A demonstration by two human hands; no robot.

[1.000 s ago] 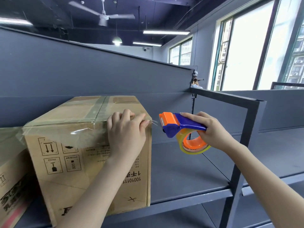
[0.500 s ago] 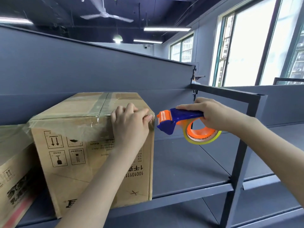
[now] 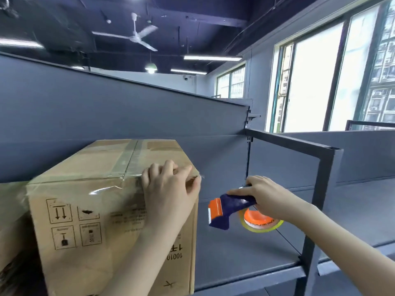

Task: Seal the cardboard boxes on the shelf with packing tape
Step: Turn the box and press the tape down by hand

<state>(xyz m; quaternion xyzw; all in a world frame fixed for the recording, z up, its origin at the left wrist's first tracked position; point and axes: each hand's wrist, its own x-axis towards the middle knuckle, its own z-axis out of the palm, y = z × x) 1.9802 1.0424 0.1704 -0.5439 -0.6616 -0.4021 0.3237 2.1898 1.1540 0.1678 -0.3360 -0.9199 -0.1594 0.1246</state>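
Note:
A brown cardboard box (image 3: 89,221) stands on the grey shelf (image 3: 245,248). Clear tape runs along its top seam and across its upper front edge. My left hand (image 3: 168,189) presses flat on the taped upper right corner of the box, fingers over the edge. My right hand (image 3: 265,195) grips the handle of a blue and orange tape dispenser (image 3: 226,210) with a roll of clear tape (image 3: 260,223). The dispenser hangs to the right of the box, apart from it, a little below the top edge.
A second cardboard box (image 3: 10,221) shows at the left edge, touching the first. A dark metal upright post (image 3: 318,199) of the shelf frame stands right behind my right forearm. The grey back panel (image 3: 128,116) rises behind the box. Windows fill the right side.
The dispenser went up to the box's corner, then pulled away and dropped lower to the right. My left hand stayed on the taped corner. The view tilted up.

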